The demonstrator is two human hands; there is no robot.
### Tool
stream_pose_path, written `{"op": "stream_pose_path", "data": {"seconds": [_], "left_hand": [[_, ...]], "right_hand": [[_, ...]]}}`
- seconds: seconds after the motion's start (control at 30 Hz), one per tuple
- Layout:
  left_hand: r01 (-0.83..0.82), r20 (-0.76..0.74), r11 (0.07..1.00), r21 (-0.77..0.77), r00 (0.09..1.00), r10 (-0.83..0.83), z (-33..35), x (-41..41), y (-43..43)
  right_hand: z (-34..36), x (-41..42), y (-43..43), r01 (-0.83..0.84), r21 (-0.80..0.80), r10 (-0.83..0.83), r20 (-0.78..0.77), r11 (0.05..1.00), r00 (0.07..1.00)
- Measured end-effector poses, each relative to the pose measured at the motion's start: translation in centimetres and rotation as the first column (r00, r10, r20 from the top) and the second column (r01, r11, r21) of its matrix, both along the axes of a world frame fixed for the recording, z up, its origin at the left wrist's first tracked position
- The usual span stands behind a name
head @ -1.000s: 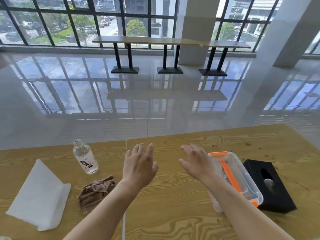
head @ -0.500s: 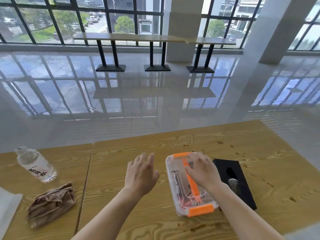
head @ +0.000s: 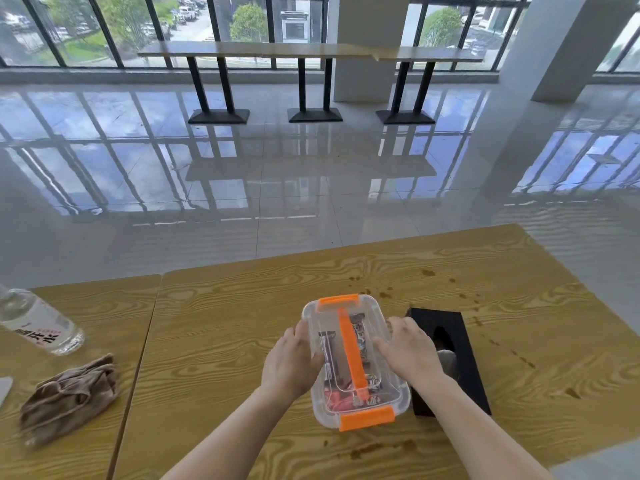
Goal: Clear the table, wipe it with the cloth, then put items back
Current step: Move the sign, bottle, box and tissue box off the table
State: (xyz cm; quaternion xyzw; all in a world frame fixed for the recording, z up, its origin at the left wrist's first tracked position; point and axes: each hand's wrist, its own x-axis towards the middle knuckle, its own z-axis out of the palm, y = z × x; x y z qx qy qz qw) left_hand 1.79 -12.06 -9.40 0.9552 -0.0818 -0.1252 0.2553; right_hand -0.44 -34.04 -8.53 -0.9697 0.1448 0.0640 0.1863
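Note:
A clear plastic box with an orange handle and orange clips stands on the wooden table, with snack packets inside. My left hand grips its left side, thumb over the lid's edge. My right hand grips its right side the same way. A crumpled brown cloth lies on the neighbouring table at the left. Dark spill stains mark the wood in front of the box, and more stains dot the far right part.
A black tissue box lies right beside the plastic box, partly behind my right hand. A water bottle stands at the far left, and a white napkin's corner shows at the left edge. The table ends at the right.
The view swung right. My right hand went from hovering to the box's lid, then its right side; my left hand came onto its left side. The box turned more lengthwise.

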Motion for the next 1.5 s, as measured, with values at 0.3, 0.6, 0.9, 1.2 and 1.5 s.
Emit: {"op": "stream_pose_path", "data": {"seconds": [0.3,0.6,0.9,1.2,1.5], "left_hand": [[-0.12,-0.059,0.969,-0.214,0.992,0.11,-1.2,0.2,-0.7],[-0.136,-0.055,0.948,-0.288,0.991,0.126,-0.7,0.8,0.5],[-0.149,0.011,0.934,-0.323,0.987,0.161,0.8,1.1,3.6],[-0.249,0.079,0.91,-0.33,0.954,0.29,3.1,-0.2,12.1],[-0.471,0.099,0.832,-0.294,0.85,0.517,4.7,-3.7,22.6]], "right_hand": [[-0.4,0.4,-0.1,0.006,0.09,-0.006,-0.005,0.996,1.0],[0.2,0.8,1.2,0.011,0.108,-0.013,0.022,0.994,1.0],[2.0,1.8,4.1,-0.042,0.128,0.034,0.061,0.991,0.998],[3.4,3.7,12.3,-0.209,0.173,0.197,0.086,0.962,0.977],[3.5,4.4,23.8,-0.416,0.226,0.41,0.077,0.881,0.909]]}}
